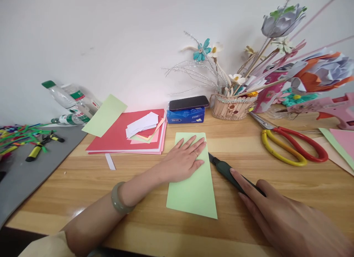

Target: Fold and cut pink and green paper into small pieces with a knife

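Note:
A light green paper sheet (pixel 193 192) lies flat on the wooden table (pixel 110 190). My left hand (pixel 185 157) presses flat on its upper half, fingers spread, a ring on one finger and a jade bangle on the wrist. My right hand (pixel 282 216) grips a dark green utility knife (pixel 224 169), index finger along its back. The knife's tip touches the paper's right edge, just beside my left hand's fingertips.
A stack of red and pink paper (pixel 124 137) sits at the back left, a phone on a blue tissue pack (pixel 186 111) behind the sheet. Red-and-yellow scissors (pixel 293 146), a pink glue gun (pixel 332 107) and a basket of paper flowers (pixel 235 106) stand right. Plastic bottles (pixel 72 102) lie far left.

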Action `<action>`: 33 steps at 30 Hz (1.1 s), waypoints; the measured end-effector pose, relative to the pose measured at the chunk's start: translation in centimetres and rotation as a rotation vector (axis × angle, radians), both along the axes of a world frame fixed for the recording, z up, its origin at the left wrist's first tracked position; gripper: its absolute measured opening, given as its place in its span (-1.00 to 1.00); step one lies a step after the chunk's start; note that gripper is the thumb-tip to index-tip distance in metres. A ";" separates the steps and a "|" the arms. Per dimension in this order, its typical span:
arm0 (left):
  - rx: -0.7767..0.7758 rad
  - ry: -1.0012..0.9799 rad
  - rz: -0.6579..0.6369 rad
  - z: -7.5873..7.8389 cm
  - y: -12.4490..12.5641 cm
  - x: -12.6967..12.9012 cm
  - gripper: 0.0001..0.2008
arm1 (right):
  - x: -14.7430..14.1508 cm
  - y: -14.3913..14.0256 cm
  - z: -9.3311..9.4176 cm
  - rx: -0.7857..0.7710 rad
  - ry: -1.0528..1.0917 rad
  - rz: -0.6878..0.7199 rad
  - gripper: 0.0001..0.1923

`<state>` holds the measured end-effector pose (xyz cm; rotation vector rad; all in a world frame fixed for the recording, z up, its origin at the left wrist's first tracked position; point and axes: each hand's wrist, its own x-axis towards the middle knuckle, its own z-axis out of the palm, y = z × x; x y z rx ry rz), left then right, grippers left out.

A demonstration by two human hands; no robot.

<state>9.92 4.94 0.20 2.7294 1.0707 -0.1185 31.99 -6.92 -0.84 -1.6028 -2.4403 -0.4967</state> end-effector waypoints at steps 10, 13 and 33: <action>0.009 0.007 -0.005 0.0 0.0 0.0 -0.45 | -0.8 0.5 0.8 0.028 0.003 0.005 -0.58; 0.010 0.004 -0.007 0.0 0.0 0.0 -0.44 | -1.0 0.8 0.9 0.022 -0.018 0.009 -0.57; 0.020 0.005 -0.016 -0.1 0.0 0.0 -0.44 | -1.1 2.4 1.0 -0.155 -0.103 -0.099 -0.49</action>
